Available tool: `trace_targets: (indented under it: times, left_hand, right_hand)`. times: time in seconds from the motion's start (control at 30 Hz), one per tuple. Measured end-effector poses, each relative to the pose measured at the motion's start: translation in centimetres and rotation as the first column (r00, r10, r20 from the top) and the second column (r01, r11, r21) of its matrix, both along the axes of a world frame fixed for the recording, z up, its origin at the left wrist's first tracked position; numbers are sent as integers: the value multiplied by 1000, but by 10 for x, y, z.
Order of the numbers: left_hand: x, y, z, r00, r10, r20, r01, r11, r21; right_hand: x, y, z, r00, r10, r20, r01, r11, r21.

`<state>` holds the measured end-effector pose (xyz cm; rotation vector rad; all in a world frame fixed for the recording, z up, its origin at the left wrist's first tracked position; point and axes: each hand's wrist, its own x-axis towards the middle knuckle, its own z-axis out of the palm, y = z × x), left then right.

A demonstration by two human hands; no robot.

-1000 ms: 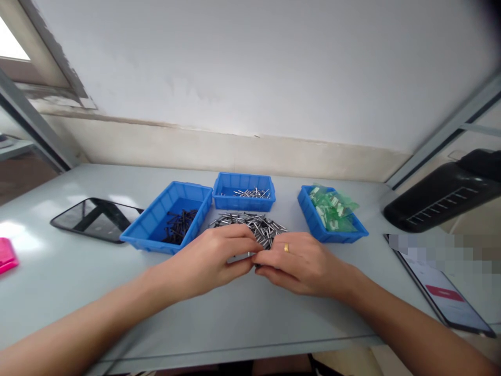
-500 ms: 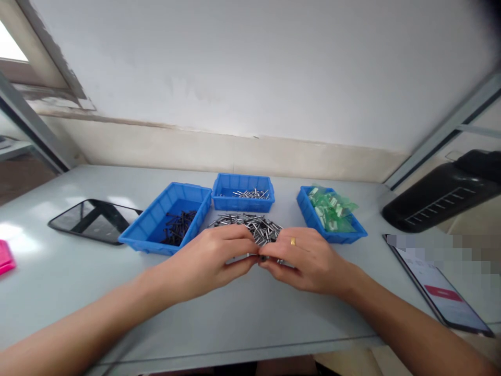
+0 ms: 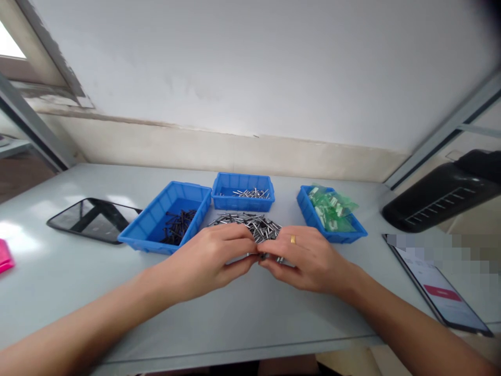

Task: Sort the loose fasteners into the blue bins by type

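Observation:
A loose pile of small silver metal pins lies on the grey table in front of the trays. My left hand and my right hand meet fingertip to fingertip at the pile's near edge, both with fingers pinched together on small pins I can barely make out. My right hand wears a gold ring. Behind the pile stand three blue trays: the left tray holds dark screws, the middle tray holds silver pins, the right tray holds green packets.
A dark phone lies face up at the left, a pink object at the far left edge. Another phone with a lit screen lies at the right, with a black device behind it. The wall stands close behind the trays.
My right hand has shifted slightly to the right and forward along the pile's edge; my left hand has hardly moved. The fingertips stay together over the pins.

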<state>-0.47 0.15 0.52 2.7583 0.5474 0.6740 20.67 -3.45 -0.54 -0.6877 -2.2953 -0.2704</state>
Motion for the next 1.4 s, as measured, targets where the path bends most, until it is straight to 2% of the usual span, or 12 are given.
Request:
trace_targets:
  times: [0.07, 0.13, 0.23, 0.33, 0.4, 0.47, 0.6, 0.7, 0.77, 1.03, 1.23, 1.4]
  left_hand:
    - [-3, 6, 4, 997, 77, 30, -80, 992, 102]
    - [-10, 15, 9, 977, 207, 48, -212, 942, 260]
    - [-24, 31, 15, 881, 473, 2, -402, 747, 529]
    - [-40, 40, 18, 740, 669, -69, -495, 611, 618]
    - [-50, 41, 18, 710, 703, -45, -525, 570, 632]
    - [-59, 39, 19, 608, 793, -50, -577, 484, 658]
    - [-69, 35, 22, 477, 851, -218, -614, 501, 611]
    - [-65, 33, 25, 479, 844, -239, -568, 506, 649]
    - [-56, 31, 26, 523, 821, -229, -491, 509, 707]
    - [-17, 22, 7, 867, 450, -213, -229, 740, 633]
    - [-9, 15, -2, 962, 233, -141, -166, 913, 372]
    - [-5, 10, -1, 989, 120, -80, -95, 960, 263]
  right_hand:
    - [2, 0, 0, 999, -41, -34, 39, 997, -65]
    - [3, 1, 1, 990, -114, -78, 104, 987, -119]
    - [5, 4, 2, 974, -218, -57, 205, 963, -177]
    - [5, 9, 0, 955, -278, 105, 296, 918, -265]
    - [6, 12, -2, 932, -291, 216, 348, 883, -315]
    - [7, 14, -4, 915, -281, 288, 373, 861, -345]
    - [8, 13, -4, 926, -182, 332, 313, 861, -401]
    - [8, 11, -2, 932, -61, 357, 229, 863, -451]
    - [9, 11, -3, 930, -15, 368, 200, 859, -471]
    - [7, 16, -10, 923, 42, 382, 134, 896, -423]
    - [3, 10, -2, 981, -62, 185, 105, 967, -231]
    - [3, 3, 5, 998, -50, 27, 53, 993, -105]
